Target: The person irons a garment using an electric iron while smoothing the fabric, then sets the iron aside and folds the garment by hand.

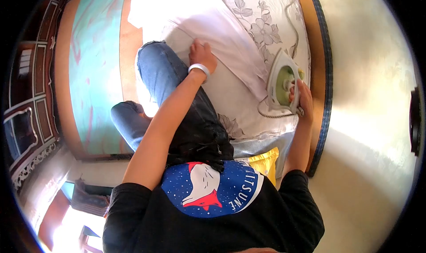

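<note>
My right hand (303,101) is wrapped round the handle of a white and green clothes iron (279,73), which is on the bed's right side, by the edge of a white cloth (222,35). The iron's tip points away from me. Its grey cord (275,116) loops round below it and another stretch lies beyond the tip. My left hand (203,58), with a pale bangle (199,71) on the wrist, rests on the white cloth beside my raised knee. Its fingers are apart and slightly bent. The cloth looks like a garment, partly folded; its far end is washed out by light.
Under the cloth lies a flowered sheet (266,31). A wooden board edge (316,75) with dark trim runs along the right. My jeans-clad leg (162,69) lies to the left. A yellow frilled item (266,162) is near my waist. Dark carved furniture (33,80) stands far left.
</note>
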Demonstrator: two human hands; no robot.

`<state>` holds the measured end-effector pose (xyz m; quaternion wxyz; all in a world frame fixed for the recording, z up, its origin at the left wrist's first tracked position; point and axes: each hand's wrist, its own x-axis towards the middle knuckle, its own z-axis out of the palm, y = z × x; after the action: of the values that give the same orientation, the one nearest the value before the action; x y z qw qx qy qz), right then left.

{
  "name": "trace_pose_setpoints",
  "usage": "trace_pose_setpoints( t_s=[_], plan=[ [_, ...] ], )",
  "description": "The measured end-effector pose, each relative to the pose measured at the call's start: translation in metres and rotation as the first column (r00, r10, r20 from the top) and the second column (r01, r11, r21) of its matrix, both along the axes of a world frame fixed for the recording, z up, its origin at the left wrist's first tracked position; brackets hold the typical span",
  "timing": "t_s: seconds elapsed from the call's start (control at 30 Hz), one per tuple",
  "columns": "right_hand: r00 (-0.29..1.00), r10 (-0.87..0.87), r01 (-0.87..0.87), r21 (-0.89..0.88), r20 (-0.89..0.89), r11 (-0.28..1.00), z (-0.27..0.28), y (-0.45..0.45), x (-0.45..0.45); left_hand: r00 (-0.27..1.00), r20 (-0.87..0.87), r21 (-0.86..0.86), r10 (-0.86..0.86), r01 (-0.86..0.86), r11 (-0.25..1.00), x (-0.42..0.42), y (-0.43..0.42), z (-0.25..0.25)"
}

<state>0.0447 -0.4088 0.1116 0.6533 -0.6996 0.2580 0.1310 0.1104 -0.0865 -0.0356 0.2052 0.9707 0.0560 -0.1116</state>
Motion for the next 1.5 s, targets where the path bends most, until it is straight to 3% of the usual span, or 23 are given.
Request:
trace_pose_setpoints(
  t_s=[0.07,0.1,0.2,0.23,0.33,0.37,0.4,0.43,0.47,0.53,0.57,0.67,0.7,0.77,0.87,0.9,1.0,1.13,1.23,1.33,1.5],
  plan=[
    [0.998,0.051,-0.055,-0.179,-0.025,0.982,-0.003,-0.034,-0.023,0.990,0.016,0.025,0.142,-0.143,0.989,0.011,-0.002,-0.021],
    [0.996,0.078,-0.086,-0.265,-0.041,0.960,-0.008,-0.051,-0.033,0.964,-0.050,-0.220,0.261,-0.265,0.939,0.015,0.005,0.003],
    [0.996,0.032,-0.056,-0.287,-0.088,0.956,-0.035,-0.103,-0.063,0.897,0.017,-0.465,0.441,-0.384,0.798,0.021,0.010,0.000],
    [0.996,0.001,-0.024,-0.261,-0.086,0.965,-0.049,-0.117,-0.075,0.881,0.038,-0.502,0.472,-0.392,0.771,0.028,0.013,-0.010],
    [0.982,0.052,-0.141,-0.528,-0.181,0.838,-0.065,-0.141,-0.095,0.860,-0.090,-0.386,0.503,-0.496,0.778,0.057,0.026,-0.015],
    [0.996,0.045,-0.087,-0.745,-0.076,0.661,-0.080,-0.151,-0.102,0.837,-0.093,-0.288,0.540,-0.541,0.790,0.069,0.032,-0.014],
    [0.991,0.115,-0.106,-0.904,-0.064,0.414,-0.076,-0.144,-0.099,0.778,-0.097,-0.391,0.620,-0.603,0.696,0.086,0.045,-0.030],
    [0.981,0.181,-0.099,-0.986,-0.074,0.133,-0.060,-0.127,-0.094,0.714,-0.113,-0.486,0.691,-0.646,0.588,0.105,0.063,-0.057],
    [0.966,0.239,-0.066,-0.985,-0.103,-0.160,-0.036,-0.102,-0.087,0.689,-0.136,-0.539,0.711,-0.654,0.531,0.109,0.072,-0.048],
    [0.957,0.291,-0.028,-0.990,0.014,0.141,-0.021,-0.056,-0.060,0.684,-0.180,-0.602,0.706,-0.645,0.471,0.108,0.089,0.000],
    [0.934,0.347,-0.019,-0.959,0.084,0.282,-0.029,-0.047,-0.046,0.669,-0.162,-0.704,0.725,-0.593,0.390,0.121,0.103,-0.020],
    [0.870,0.473,-0.137,-0.854,0.139,0.503,-0.092,-0.004,-0.006,0.578,-0.281,-0.807,0.766,-0.574,0.137,0.132,0.116,-0.004],
    [0.867,0.483,-0.171,-0.838,0.121,0.518,-0.102,0.016,0.006,0.529,-0.379,-0.814,0.759,-0.581,-0.001,0.135,0.122,-0.005],
    [0.856,0.510,-0.228,-0.824,0.083,0.518,-0.114,0.049,0.023,0.510,-0.467,-0.825,0.722,-0.546,-0.148,0.139,0.136,-0.021],
    [0.799,0.600,-0.341,-0.851,-0.039,0.400,-0.125,0.069,0.024,0.509,-0.582,-0.804,0.635,-0.478,-0.354,0.141,0.145,-0.024],
    [0.765,0.629,-0.213,-0.865,0.141,0.453,-0.143,0.064,0.013,0.515,-0.614,-0.787,0.598,-0.451,-0.421,0.142,0.145,-0.023],
    [0.808,0.590,-0.396,-0.730,0.012,0.557,-0.131,0.055,-0.023,0.612,-0.646,-0.739,0.456,-0.354,-0.573,0.139,0.147,-0.012],
    [0.885,0.462,-0.439,-0.425,-0.054,0.791,-0.137,0.032,-0.067,0.638,-0.654,-0.733,0.406,-0.402,-0.549,0.155,0.147,-0.004],
    [0.904,0.427,-0.416,-0.293,-0.028,0.861,-0.145,0.029,-0.067,0.702,-0.600,-0.777,0.384,-0.395,-0.490,0.168,0.137,0.008],
    [0.820,0.518,-0.572,-0.374,-0.243,0.730,-0.142,0.029,-0.050,0.761,-0.527,-0.830,0.377,-0.367,-0.419,0.186,0.120,0.026],
    [0.882,0.409,-0.466,-0.302,-0.235,0.832,-0.148,0.036,-0.045,0.823,-0.406,-0.910,0.398,-0.320,-0.265,0.251,0.110,0.018]
  ],
)
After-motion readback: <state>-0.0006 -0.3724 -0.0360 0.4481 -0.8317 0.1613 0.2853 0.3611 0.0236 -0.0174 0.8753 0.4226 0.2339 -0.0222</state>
